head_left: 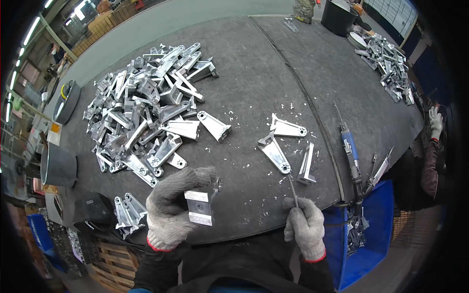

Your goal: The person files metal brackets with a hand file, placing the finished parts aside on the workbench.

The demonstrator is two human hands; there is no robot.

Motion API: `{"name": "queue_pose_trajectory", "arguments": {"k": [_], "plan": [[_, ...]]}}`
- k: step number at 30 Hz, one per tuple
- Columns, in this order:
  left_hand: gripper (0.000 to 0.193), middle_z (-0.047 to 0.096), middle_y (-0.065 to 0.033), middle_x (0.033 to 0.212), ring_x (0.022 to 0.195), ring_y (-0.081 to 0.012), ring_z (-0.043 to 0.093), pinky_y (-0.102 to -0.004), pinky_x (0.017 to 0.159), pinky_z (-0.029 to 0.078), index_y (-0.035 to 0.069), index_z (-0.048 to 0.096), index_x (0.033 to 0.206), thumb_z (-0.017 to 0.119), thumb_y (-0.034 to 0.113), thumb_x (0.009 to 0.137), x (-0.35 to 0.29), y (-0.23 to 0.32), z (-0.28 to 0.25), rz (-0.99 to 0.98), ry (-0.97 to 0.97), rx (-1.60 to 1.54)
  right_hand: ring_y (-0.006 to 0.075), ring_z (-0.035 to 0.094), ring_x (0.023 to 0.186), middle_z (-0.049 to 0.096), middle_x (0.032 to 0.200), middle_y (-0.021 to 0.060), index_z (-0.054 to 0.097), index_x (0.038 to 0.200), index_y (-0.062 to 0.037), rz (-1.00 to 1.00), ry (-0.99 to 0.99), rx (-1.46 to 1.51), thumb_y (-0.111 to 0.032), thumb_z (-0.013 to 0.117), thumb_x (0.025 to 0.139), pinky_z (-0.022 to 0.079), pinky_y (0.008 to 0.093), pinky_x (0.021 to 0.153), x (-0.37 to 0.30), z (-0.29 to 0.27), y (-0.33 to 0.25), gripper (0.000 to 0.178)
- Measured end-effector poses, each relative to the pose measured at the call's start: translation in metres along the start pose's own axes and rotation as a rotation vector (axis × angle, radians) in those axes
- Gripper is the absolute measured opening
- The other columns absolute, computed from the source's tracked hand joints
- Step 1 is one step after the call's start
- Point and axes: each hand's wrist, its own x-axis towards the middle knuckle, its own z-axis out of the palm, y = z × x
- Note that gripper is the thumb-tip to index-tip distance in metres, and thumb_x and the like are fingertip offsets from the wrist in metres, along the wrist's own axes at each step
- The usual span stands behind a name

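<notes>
In my gloved left hand [171, 210] is a silvery cast metal bracket [200, 207], its square end turned toward me. My gloved right hand [307, 227] is closed around a thin rod-like file [292, 188], its tip pointing away from me. Just past that tip lies a tapered bracket [275, 155] with a round holed end. Close to it are a second bracket [288, 128] and a third one standing on its side [306, 164]. A large heap of the same brackets [141, 107] covers the table's left part. Small bright shavings are scattered around them.
A blue-bodied power tool [350, 149] lies on the dark table [234, 161] at right, above a blue bin [369, 259] of metal parts. Another person's gloved hand [436, 122] is at far right, near another bracket pile [386, 63]. A grey bucket [57, 165] stands left.
</notes>
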Motion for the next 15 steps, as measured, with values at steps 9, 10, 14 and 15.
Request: {"name": "queue_pose_trajectory", "arguments": {"k": [9, 10, 14, 15], "plan": [[0.093, 0.071, -0.0213, 0.131, 0.121, -0.0433, 0.072, -0.061, 0.1, 0.064, 0.009, 0.043, 0.16, 0.095, 0.022, 0.084, -0.007, -0.005, 0.008, -0.186, 0.208, -0.347, 0.0091, 0.059, 0.05, 0.064, 0.065, 0.0054, 0.068, 0.124, 0.0099, 0.002, -0.001, 0.004, 0.0, 0.056, 0.105, 0.05, 0.0271, 0.046, -0.001, 0.0, 0.0, 0.024], [0.097, 0.071, -0.0165, 0.132, 0.123, -0.0431, 0.072, -0.0644, 0.099, 0.064, 0.01, 0.041, 0.162, 0.096, 0.026, 0.083, -0.007, -0.004, 0.008, -0.21, 0.241, -0.395, 0.0091, 0.059, 0.05, 0.064, 0.065, 0.0053, 0.068, 0.124, 0.0097, -0.007, -0.01, 0.007, 0.0, 0.056, 0.105, 0.05, 0.0272, 0.046, -0.001, 0.0, 0.0, 0.024], [0.102, 0.07, -0.0114, 0.135, 0.125, -0.045, 0.07, -0.0728, 0.1, 0.061, 0.011, 0.04, 0.164, 0.097, 0.027, 0.081, -0.009, -0.002, 0.007, -0.275, 0.309, -0.57, 0.0089, 0.059, 0.05, 0.064, 0.065, 0.0051, 0.068, 0.123, 0.0089, -0.027, -0.032, -0.007, -0.001, 0.057, 0.105, 0.051, 0.0275, 0.046, -0.001, -0.002, 0.0, 0.023], [0.105, 0.07, -0.0124, 0.135, 0.123, -0.0464, 0.071, -0.073, 0.098, 0.062, 0.01, 0.042, 0.163, 0.099, 0.028, 0.077, -0.01, -0.001, 0.006, -0.296, 0.348, -0.572, 0.0089, 0.059, 0.05, 0.064, 0.065, 0.005, 0.069, 0.123, 0.0087, -0.031, -0.028, -0.018, -0.001, 0.057, 0.105, 0.051, 0.0276, 0.046, -0.001, -0.002, 0.0, 0.023]]}}
